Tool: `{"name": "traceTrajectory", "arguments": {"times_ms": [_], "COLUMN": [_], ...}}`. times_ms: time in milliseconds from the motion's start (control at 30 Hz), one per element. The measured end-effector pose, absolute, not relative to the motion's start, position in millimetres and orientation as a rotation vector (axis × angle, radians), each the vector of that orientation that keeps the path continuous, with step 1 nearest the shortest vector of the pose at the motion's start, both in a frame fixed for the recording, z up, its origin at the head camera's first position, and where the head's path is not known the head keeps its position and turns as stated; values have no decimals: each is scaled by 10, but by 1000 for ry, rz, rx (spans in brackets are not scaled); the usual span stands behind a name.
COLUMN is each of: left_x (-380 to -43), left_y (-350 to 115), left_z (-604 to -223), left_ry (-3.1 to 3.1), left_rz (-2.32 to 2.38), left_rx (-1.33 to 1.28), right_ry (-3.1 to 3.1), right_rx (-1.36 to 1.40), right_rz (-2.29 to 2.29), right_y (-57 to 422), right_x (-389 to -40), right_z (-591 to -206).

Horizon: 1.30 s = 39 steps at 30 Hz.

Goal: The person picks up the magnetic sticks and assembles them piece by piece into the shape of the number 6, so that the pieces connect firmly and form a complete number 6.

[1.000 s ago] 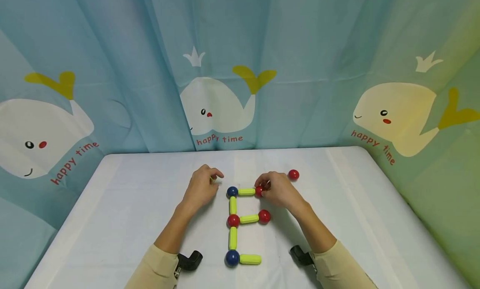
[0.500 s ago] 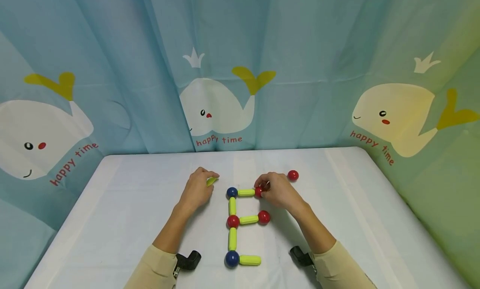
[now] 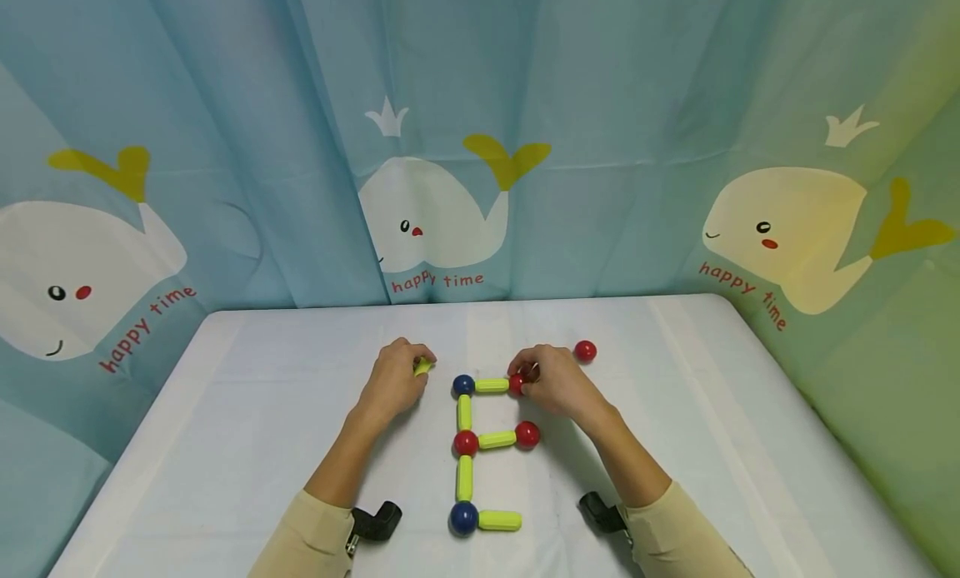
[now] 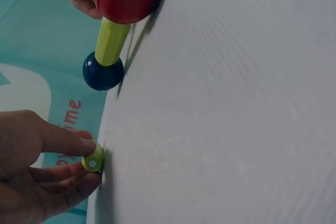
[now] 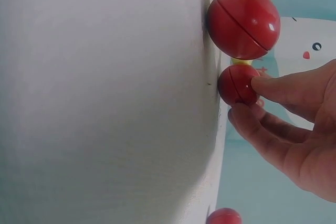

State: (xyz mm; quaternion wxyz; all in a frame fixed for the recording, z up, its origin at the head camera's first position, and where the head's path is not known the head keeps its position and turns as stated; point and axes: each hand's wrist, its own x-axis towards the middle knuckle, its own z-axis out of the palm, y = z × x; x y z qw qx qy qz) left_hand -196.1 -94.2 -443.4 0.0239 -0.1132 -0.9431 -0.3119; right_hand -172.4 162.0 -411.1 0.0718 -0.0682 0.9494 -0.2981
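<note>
Several yellow-green rods and red and blue balls lie joined on the table in an E-like shape. Its upright runs from a far blue ball [image 3: 463, 385] through a middle red ball [image 3: 466, 443] to a near blue ball [image 3: 463, 518]. My right hand [image 3: 558, 382] holds the red ball [image 5: 239, 85] at the end of the far arm between thumb and fingers. Left of the shape, my left hand [image 3: 393, 376] pinches a loose yellow-green rod [image 4: 93, 158], its round end showing in the left wrist view. The near arm's rod [image 3: 500, 520] has a bare right end.
A loose red ball [image 3: 585, 351] lies behind my right hand. The white table [image 3: 247, 445] ends at a blue-green curtain [image 3: 615, 145] printed with whales. Black wrist mounts [image 3: 377, 521] stick out from both sleeves.
My left hand has drawn slightly left and turned the rod, so more of it shows between the fingers. The right hand stays on its red ball.
</note>
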Motion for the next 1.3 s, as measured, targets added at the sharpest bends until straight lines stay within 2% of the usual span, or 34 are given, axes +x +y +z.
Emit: {"name": "traceTrajectory", "arguments": {"times_ms": [267, 567, 933, 1300], "left_x": [-1916, -1805, -1508, -1161], "left_y": [-890, -772, -545, -325], "left_z": [-4362, -4182, -4068, -4106], "left_ry": [-2943, -2928, -2812, -2824], "left_rz": [-987, -1240, -1656, -1898], "left_rx": [-359, -365, -332, -476], "right_ry": [2847, 2842, 2852, 2882], "right_rx": [-224, -221, -248, -266], "right_rz": [-914, -925, -940, -928], "right_y": [1628, 1654, 1633, 1660], "right_x": [-1726, -1707, -1721, -1730], "right_z": [-4107, -4097, -4120, -4133]}}
